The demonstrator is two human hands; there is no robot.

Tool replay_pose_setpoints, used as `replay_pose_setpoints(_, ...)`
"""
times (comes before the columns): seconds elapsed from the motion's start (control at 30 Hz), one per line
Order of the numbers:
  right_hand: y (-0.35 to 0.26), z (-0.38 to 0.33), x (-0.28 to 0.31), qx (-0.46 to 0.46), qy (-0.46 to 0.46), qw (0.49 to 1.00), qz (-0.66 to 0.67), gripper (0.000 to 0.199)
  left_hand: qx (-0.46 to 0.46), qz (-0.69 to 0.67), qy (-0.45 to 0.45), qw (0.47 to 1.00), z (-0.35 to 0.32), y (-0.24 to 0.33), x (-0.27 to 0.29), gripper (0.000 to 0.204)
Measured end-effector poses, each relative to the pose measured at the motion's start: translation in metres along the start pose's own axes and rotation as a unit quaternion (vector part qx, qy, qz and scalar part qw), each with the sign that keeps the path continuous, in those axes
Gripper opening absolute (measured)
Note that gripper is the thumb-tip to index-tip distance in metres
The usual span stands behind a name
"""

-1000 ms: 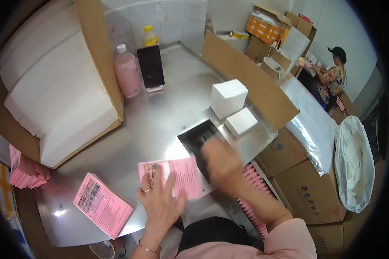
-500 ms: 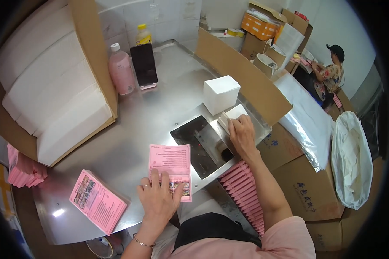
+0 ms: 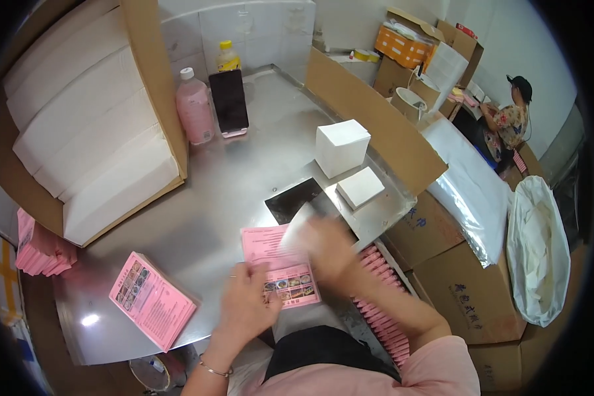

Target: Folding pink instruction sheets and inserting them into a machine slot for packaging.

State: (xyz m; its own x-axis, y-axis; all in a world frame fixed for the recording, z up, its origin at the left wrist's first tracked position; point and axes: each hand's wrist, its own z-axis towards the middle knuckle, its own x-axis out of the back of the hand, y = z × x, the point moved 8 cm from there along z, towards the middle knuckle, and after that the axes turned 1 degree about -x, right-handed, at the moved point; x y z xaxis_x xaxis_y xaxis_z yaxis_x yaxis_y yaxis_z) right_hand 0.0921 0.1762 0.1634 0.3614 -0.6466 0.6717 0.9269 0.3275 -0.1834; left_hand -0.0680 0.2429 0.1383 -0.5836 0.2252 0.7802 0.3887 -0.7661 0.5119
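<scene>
A pink printed paper sleeve (image 3: 297, 289) lies unfolded at the table's front edge, small food pictures on its lower half. My left hand (image 3: 244, 300) rests at its left side, thumb and fingers apart on the paper. Over the sleeve's right part my right hand (image 3: 336, 254) is smeared by motion, closed on white paper napkins (image 3: 298, 231); how many cannot be told. Behind it stand a low stack of white napkins (image 3: 360, 187) and a taller stack (image 3: 342, 148). A pile of pink printed sleeves (image 3: 152, 300) lies to the left.
A dark table opening (image 3: 294, 200) lies beyond the sleeve; below right, a tray holds many pink packets (image 3: 389, 330). A carton (image 3: 171, 132) of white stacks stands left, beside a pink bottle (image 3: 195, 109) and phone (image 3: 230, 102). A cardboard strip (image 3: 369, 112) borders the right; a person (image 3: 508, 122) sits beyond.
My right hand has come from the low napkin stack leftward to the pink sleeve, bringing white napkins. My left hand has slid toward the sleeve's left edge, and the sleeve has shifted right and turned slightly.
</scene>
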Motion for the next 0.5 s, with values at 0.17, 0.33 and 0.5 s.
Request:
replay_pose_setpoints(0.17,-0.047,0.002,-0.056,0.054,-0.130,0.989,-0.045,0.036,-0.027,0.085,-0.012,0.996,0.011,0.012,0.018,0.080)
replay_pose_setpoints(0.33,0.033,0.018,-0.108,-0.117,-0.278,0.949,-0.088,0.021,0.022,0.024,-0.021,0.999,0.013,0.014,0.015,0.086)
replay_pose_setpoints(0.5,0.097,-0.024,-0.076,-0.250,-0.247,0.933,-0.075,0.007,-0.021,-0.015,-0.045,0.999,-0.034,0.010,0.040,0.053)
